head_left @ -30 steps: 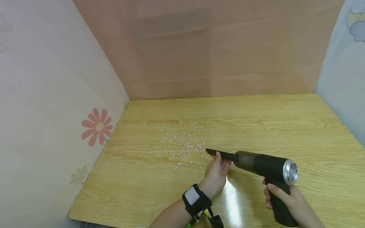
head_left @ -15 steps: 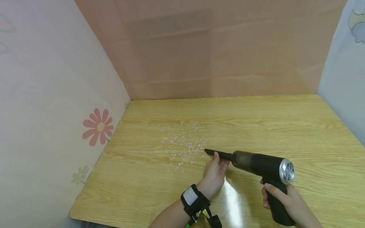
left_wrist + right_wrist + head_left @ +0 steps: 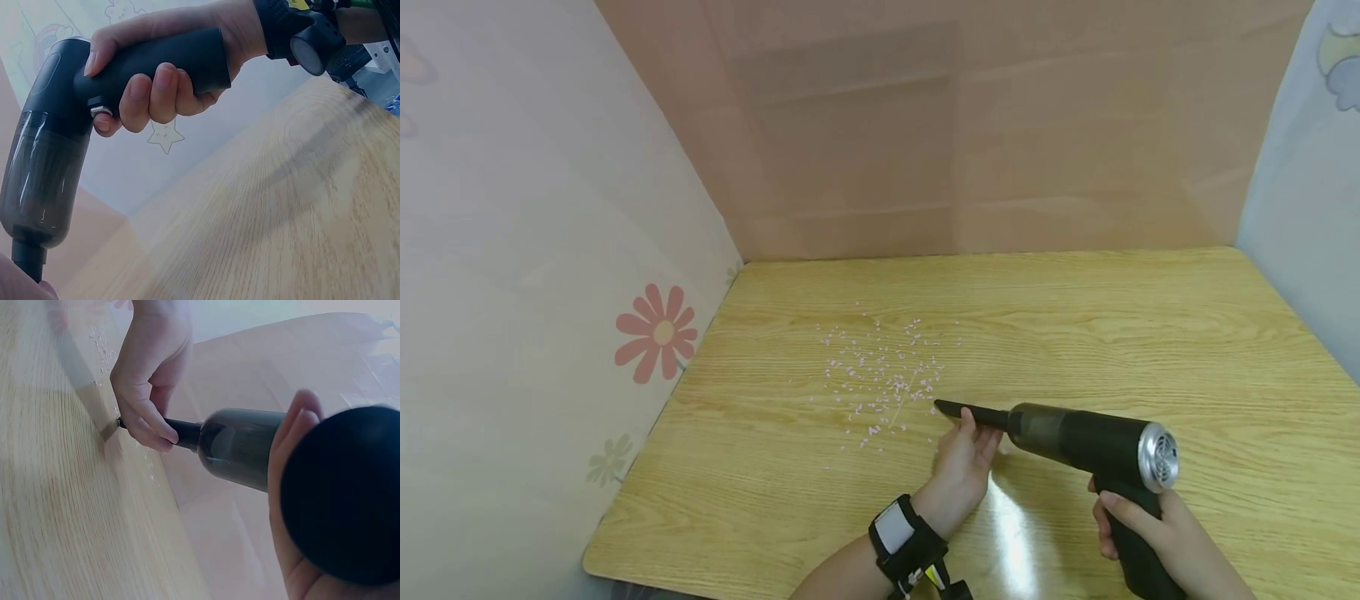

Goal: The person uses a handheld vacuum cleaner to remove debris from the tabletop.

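Note:
A black handheld vacuum cleaner (image 3: 1090, 437) with a smoky see-through dust cup and silver rear cap slants over the table. My right hand (image 3: 1157, 533) grips its handle, fingers wrapped round it, as the left wrist view also shows. Near the front, my left hand (image 3: 962, 467) holds the narrow black nozzle (image 3: 186, 432) between thumb and fingers. Small white scraps (image 3: 880, 375) lie scattered left of the nozzle tip, which is low at their right edge. In the right wrist view the tip appears at the tabletop; contact is hard to tell.
The wood-grain table (image 3: 1112, 317) has a brown paper backdrop (image 3: 985, 150) behind it. A pale wall with a pink flower (image 3: 658, 333) stands at the left, another pale wall (image 3: 1315, 217) at the right. A strapped device (image 3: 902, 537) sits on my left wrist.
The vacuum's nozzle tip has shifted slightly left and toward the near edge, both hands moving with it. The white scraps look much the same.

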`<state>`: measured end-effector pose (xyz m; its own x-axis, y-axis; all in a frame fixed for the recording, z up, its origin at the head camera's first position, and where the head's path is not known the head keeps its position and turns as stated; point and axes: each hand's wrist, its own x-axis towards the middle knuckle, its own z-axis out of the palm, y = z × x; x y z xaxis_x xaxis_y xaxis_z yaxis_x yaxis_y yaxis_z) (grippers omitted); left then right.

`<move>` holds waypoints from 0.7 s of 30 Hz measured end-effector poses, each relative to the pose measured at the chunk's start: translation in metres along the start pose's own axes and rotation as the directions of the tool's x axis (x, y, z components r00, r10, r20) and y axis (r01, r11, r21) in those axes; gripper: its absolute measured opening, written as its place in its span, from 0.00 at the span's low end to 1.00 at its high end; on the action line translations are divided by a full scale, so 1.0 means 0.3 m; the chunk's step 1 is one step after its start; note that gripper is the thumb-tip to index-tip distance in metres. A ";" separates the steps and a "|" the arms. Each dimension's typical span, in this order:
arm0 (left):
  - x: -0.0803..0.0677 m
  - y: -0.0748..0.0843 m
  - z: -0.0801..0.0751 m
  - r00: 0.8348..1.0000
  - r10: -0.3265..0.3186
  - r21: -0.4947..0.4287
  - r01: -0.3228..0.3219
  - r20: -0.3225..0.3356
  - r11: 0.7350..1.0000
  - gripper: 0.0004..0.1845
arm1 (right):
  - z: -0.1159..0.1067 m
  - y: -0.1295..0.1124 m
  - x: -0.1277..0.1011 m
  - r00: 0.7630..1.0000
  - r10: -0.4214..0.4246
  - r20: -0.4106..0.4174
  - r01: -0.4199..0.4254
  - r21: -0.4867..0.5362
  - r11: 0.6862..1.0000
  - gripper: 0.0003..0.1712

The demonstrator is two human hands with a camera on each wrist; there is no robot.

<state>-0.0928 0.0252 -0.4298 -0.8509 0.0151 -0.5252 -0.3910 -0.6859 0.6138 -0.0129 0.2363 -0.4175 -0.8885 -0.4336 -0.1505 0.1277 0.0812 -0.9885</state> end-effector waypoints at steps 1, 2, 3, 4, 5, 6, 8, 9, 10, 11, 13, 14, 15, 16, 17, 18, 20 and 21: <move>-0.001 0.000 -0.002 1.000 0.002 0.006 -0.002 -0.001 1.000 0.22 | 0.000 -0.001 0.000 1.000 0.007 0.004 -0.007 0.000 1.000 0.16; 0.000 0.000 -0.004 1.000 0.004 0.010 -0.004 -0.003 1.000 0.21 | -0.001 -0.001 0.000 1.000 0.011 0.008 -0.011 0.001 1.000 0.16; 0.001 -0.001 -0.006 1.000 0.004 0.013 -0.004 -0.004 1.000 0.20 | 0.000 -0.002 0.001 1.000 0.011 0.012 -0.011 0.006 1.000 0.16; 0.000 0.000 -0.008 1.000 0.003 0.016 -0.003 -0.009 1.000 0.20 | 0.001 -0.002 0.001 1.000 0.006 0.014 -0.006 0.011 1.000 0.16; -0.002 -0.001 -0.010 1.000 0.006 0.022 -0.006 -0.011 1.000 0.20 | 0.003 -0.001 0.001 1.000 -0.001 0.013 0.001 0.014 1.000 0.17; -0.004 0.000 -0.010 1.000 0.006 0.023 -0.006 -0.014 1.000 0.19 | 0.004 -0.001 0.002 1.000 -0.008 0.013 0.007 0.019 1.000 0.17; -0.006 0.001 -0.013 1.000 0.006 0.030 -0.005 -0.017 1.000 0.19 | 0.007 0.000 0.002 1.000 -0.013 0.009 0.013 0.023 1.000 0.17; -0.009 0.002 -0.014 1.000 0.006 0.031 -0.005 -0.017 1.000 0.20 | 0.009 0.000 0.002 1.000 -0.016 0.007 0.016 0.025 1.000 0.18; -0.012 0.003 -0.016 1.000 0.005 0.030 -0.004 -0.018 1.000 0.20 | 0.010 -0.001 0.002 1.000 -0.017 0.005 0.017 0.025 1.000 0.18; -0.013 0.002 -0.020 1.000 0.007 0.030 -0.007 -0.009 1.000 0.21 | 0.010 -0.001 0.002 1.000 -0.015 0.006 0.014 0.028 1.000 0.18; -0.013 0.001 -0.026 1.000 0.010 0.024 -0.010 0.002 1.000 0.22 | 0.010 -0.002 0.003 1.000 -0.014 0.012 0.014 0.029 0.999 0.18; -0.015 0.001 -0.032 1.000 0.015 0.023 -0.015 0.015 1.000 0.22 | 0.010 -0.002 0.003 1.000 -0.015 0.016 0.015 0.032 0.999 0.18; -0.016 0.000 -0.035 1.000 0.014 0.020 -0.014 0.020 1.000 0.23 | 0.010 -0.002 0.004 1.000 -0.018 0.019 0.018 0.035 0.999 0.18; -0.016 0.001 -0.038 1.000 0.013 0.018 -0.013 0.023 1.000 0.23 | 0.009 -0.001 0.004 1.000 -0.021 0.023 0.020 0.038 0.999 0.18; -0.017 0.001 -0.040 1.000 0.015 0.018 -0.015 0.025 1.000 0.23 | 0.009 0.000 0.005 0.999 -0.023 0.027 0.021 0.040 0.999 0.19; -0.018 0.002 -0.040 1.000 0.012 0.018 -0.012 0.016 1.000 0.22 | 0.009 0.000 0.006 0.999 -0.023 0.030 0.022 0.041 0.999 0.19; -0.020 0.005 -0.039 1.000 0.006 0.018 -0.006 -0.001 1.000 0.20 | 0.009 0.001 0.007 0.999 -0.027 0.036 0.026 0.043 0.999 0.18; -0.019 0.007 -0.036 1.000 0.000 0.017 0.000 -0.019 1.000 0.19 | 0.009 0.002 0.007 0.999 -0.027 0.039 0.025 0.046 0.999 0.18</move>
<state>-0.0849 0.0158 -0.4320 -0.8442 0.0015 -0.5360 -0.3970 -0.6736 0.6234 -0.0136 0.2329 -0.4185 -0.8735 -0.4706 -0.1246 0.1258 0.0292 -0.9916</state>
